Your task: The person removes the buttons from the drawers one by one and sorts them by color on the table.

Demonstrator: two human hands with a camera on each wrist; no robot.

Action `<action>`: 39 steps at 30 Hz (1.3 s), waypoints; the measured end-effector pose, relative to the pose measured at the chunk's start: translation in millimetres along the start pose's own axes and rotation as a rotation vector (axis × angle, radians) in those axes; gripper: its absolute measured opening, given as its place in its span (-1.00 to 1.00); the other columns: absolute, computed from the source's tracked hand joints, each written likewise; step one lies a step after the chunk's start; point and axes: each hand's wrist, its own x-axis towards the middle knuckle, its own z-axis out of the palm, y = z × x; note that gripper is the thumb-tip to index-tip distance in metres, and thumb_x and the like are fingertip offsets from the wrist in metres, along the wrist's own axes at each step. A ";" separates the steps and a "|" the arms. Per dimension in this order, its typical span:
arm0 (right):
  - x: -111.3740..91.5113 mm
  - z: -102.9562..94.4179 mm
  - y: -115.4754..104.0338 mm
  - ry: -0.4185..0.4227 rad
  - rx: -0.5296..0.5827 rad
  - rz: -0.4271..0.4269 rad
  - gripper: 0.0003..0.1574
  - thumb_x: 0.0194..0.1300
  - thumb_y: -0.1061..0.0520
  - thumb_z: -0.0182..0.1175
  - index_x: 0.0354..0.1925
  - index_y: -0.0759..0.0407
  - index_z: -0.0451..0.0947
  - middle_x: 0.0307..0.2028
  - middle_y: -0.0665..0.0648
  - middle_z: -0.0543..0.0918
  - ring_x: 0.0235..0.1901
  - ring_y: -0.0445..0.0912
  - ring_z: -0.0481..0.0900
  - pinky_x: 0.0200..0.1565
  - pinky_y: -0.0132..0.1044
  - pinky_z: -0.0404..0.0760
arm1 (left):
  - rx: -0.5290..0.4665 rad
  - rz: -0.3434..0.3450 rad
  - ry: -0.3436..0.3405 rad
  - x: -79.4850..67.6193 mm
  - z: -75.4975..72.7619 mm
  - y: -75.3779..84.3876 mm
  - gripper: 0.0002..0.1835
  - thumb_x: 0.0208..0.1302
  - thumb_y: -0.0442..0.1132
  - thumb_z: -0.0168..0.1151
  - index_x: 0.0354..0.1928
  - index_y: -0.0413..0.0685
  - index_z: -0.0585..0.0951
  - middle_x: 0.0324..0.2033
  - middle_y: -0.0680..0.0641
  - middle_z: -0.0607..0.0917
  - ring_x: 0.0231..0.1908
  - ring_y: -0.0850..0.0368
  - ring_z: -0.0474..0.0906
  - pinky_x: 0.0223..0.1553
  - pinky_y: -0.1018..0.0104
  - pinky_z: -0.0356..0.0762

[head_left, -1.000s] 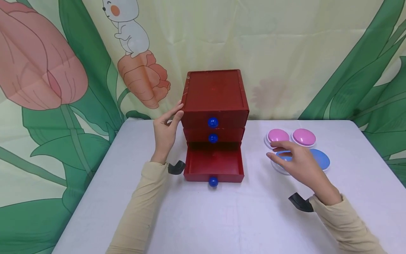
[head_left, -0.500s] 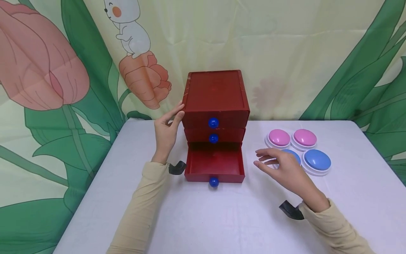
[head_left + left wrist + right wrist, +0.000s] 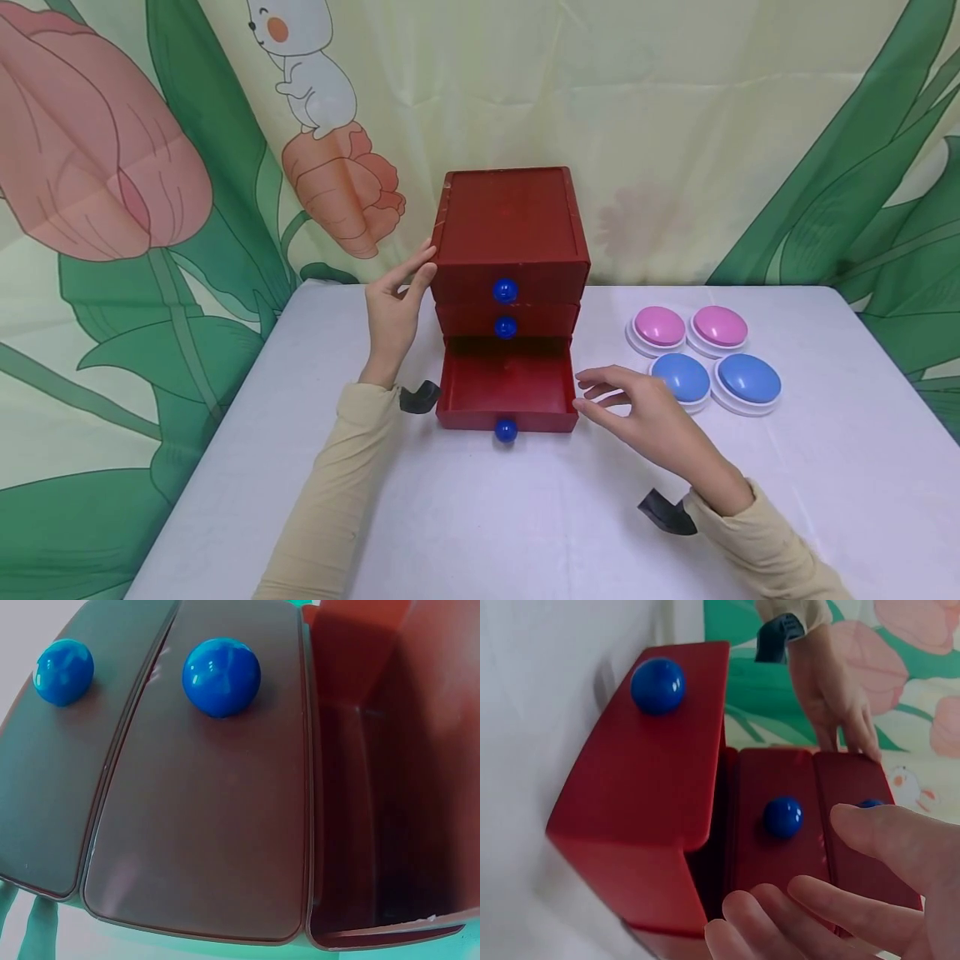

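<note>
A dark red chest of drawers stands on the table with three drawers, each with a round blue knob. Its bottom drawer is pulled out, and the inside that shows is bare. My left hand rests its fingers on the chest's left side near the top front corner. In the head view my right hand is at the drawer's right wall, fingertips right at the edge, holding nothing. The right wrist view shows its fingers loosely bent and spread before the drawer fronts.
To the right lie two pink push lights behind two blue push lights, all with white bases. White cloth covers the table. A printed curtain hangs close behind the chest.
My right hand has moved left and slightly toward me, from over the blue push lights to the open drawer's right side. The left hand and the chest stay as they were.
</note>
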 end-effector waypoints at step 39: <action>3.2 64.0 -12.2 -0.205 0.116 -0.033 -0.74 0.32 0.09 0.31 -0.12 0.23 0.73 -0.27 0.00 0.79 -0.27 -0.25 0.71 -0.13 -0.38 0.68 | -0.004 0.000 0.001 0.4 0.4 -0.5 -0.67 0.36 -0.33 0.26 0.13 -0.28 0.64 0.18 -0.15 0.63 0.05 0.04 0.65 -0.27 0.53 0.58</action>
